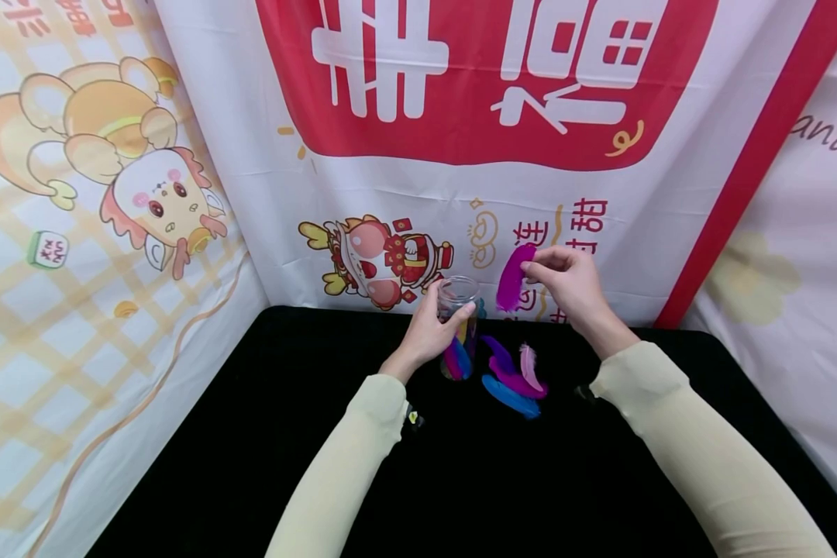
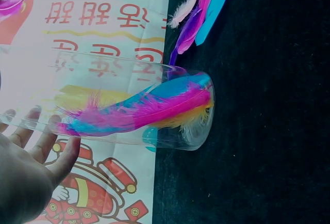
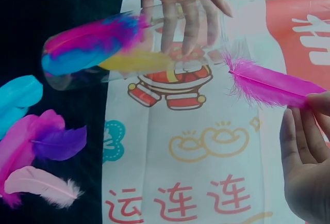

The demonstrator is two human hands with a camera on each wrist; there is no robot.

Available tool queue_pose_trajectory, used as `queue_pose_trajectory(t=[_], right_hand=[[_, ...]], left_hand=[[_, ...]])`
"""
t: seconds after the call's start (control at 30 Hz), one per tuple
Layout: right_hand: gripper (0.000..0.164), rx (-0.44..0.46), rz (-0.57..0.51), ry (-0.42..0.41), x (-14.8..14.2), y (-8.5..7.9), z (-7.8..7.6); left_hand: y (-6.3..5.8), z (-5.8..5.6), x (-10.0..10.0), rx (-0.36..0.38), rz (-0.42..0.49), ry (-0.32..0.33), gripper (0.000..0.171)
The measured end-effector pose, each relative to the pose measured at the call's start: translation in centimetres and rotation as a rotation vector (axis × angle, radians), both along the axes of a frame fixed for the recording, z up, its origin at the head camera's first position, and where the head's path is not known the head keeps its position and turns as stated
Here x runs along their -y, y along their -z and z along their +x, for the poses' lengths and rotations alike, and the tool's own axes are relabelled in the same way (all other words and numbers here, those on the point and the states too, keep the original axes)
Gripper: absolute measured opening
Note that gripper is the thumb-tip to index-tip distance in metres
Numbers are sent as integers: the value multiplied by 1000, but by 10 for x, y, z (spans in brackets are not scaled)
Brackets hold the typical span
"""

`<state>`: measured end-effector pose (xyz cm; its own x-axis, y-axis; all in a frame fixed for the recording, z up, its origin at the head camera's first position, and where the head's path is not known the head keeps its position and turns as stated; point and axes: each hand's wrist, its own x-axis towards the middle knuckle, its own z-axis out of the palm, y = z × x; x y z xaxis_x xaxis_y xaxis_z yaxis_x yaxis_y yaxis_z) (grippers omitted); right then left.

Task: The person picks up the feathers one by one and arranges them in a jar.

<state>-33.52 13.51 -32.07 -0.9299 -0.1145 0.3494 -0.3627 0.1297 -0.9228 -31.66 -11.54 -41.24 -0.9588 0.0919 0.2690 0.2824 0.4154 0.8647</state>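
My left hand (image 1: 427,332) grips a clear jar (image 1: 470,332) near its top, the jar's base towards the black table. Several feathers (image 2: 139,111) lie inside the jar, in pink, blue and yellow. To the right of the jar's open rim, my right hand (image 1: 573,285) pinches a magenta feather (image 1: 512,282) by one end. In the right wrist view, that feather's free fluffy end points at the jar's mouth, apart from it. Beside the jar on the table are a blue feather (image 1: 511,397), a magenta feather (image 1: 513,378), a purple feather (image 1: 498,355) and a pale pink feather (image 1: 528,366).
A black-covered table (image 1: 474,480) spreads beneath both arms. Close behind its far edge hangs a white cloth (image 1: 265,194) with red and white printing. Another printed cloth (image 1: 56,325) hangs on the left, and a pale one (image 1: 802,349) on the right.
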Motion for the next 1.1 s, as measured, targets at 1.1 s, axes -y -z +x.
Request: queue_pose_trajectory(t=[1.1], right_hand=[[20, -125, -65, -27, 43, -27, 1]], left_hand=[[0, -4, -1, 10, 33, 15, 67]])
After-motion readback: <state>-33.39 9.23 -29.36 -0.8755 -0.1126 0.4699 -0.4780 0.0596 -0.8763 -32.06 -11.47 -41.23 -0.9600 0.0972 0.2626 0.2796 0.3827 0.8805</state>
